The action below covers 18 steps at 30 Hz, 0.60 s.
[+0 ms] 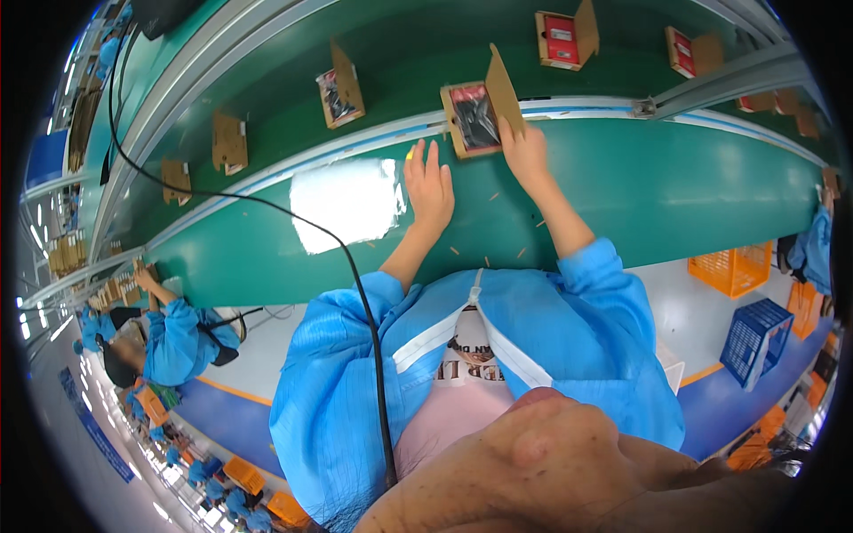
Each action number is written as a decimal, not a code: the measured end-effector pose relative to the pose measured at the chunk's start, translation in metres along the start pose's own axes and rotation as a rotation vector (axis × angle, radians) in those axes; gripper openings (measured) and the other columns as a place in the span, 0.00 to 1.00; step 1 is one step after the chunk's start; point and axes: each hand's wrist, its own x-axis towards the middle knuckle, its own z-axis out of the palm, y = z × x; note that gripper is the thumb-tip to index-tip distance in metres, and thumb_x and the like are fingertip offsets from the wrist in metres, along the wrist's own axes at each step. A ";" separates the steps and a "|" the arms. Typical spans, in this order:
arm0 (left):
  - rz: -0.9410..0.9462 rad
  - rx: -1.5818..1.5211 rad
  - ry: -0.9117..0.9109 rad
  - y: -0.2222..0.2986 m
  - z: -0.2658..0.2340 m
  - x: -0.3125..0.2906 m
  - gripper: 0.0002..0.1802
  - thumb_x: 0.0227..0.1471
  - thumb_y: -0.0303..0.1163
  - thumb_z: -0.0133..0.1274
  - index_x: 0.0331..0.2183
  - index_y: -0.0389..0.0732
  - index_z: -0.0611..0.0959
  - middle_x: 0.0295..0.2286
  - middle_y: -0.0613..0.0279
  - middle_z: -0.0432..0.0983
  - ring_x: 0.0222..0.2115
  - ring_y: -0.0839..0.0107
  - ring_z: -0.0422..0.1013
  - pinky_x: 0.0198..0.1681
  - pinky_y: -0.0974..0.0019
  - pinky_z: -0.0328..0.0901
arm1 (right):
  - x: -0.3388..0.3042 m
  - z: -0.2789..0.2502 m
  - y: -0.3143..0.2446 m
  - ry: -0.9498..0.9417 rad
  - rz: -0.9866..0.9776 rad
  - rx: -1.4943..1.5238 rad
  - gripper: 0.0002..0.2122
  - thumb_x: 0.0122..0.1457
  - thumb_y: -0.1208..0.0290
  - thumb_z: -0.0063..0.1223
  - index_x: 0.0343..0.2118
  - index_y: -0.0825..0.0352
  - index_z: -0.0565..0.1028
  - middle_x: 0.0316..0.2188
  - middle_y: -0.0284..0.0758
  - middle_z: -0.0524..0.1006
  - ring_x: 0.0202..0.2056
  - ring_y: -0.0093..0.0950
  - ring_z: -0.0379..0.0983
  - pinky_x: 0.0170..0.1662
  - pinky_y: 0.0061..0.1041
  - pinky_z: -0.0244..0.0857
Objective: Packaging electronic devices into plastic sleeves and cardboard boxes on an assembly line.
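Observation:
An open cardboard box (464,153) sits in front of me across the white rail of the green workbench, its lid standing up on the right. Inside lies a dark, shiny plastic-wrapped item (476,118), with something red behind it. My right hand (526,153) grips the lid's near edge, thumb and fingers closed on the cardboard. To the left of the box, my left hand (430,191) is stretched out over the bench with its fingers apart and nothing in them. A small yellow patch shows at one of its fingertips.
Beyond the white rail (373,135), more open boxes (341,98) stand in a row on a green belt (400,44). A black cable (267,206) crosses the view. Co-workers in blue sit at left (182,333) and far right. Orange (730,271) and blue (755,342) crates stand right.

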 end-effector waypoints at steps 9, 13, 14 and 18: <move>0.128 0.242 -0.301 0.002 0.031 -0.005 0.27 0.50 0.33 0.50 0.52 0.37 0.69 0.56 0.45 0.56 0.57 0.50 0.53 0.60 0.48 0.48 | 0.091 0.007 0.077 0.353 0.172 0.084 0.39 0.44 0.61 0.64 0.54 0.79 0.58 0.51 0.56 0.64 0.53 0.49 0.59 0.58 0.41 0.52; 0.125 0.250 -0.281 0.006 0.029 -0.003 0.26 0.50 0.34 0.49 0.51 0.37 0.70 0.55 0.47 0.58 0.58 0.52 0.53 0.60 0.49 0.48 | 0.136 -0.024 0.121 0.590 0.246 -0.201 0.38 0.45 0.55 0.63 0.54 0.77 0.61 0.48 0.53 0.66 0.53 0.47 0.59 0.56 0.40 0.52; 0.122 0.248 -0.279 0.004 0.030 -0.002 0.26 0.50 0.34 0.49 0.51 0.37 0.70 0.55 0.47 0.58 0.58 0.52 0.53 0.60 0.49 0.48 | 0.149 -0.027 0.129 0.595 0.219 -0.271 0.38 0.45 0.53 0.62 0.53 0.75 0.62 0.48 0.52 0.67 0.52 0.47 0.59 0.56 0.40 0.53; 0.328 0.111 -0.346 0.004 0.028 0.003 0.24 0.46 0.30 0.50 0.48 0.37 0.73 0.54 0.51 0.62 0.57 0.56 0.57 0.60 0.53 0.50 | 0.172 -0.037 0.155 0.328 0.173 -0.488 0.25 0.52 0.54 0.55 0.47 0.69 0.72 0.44 0.47 0.71 0.51 0.45 0.61 0.53 0.38 0.58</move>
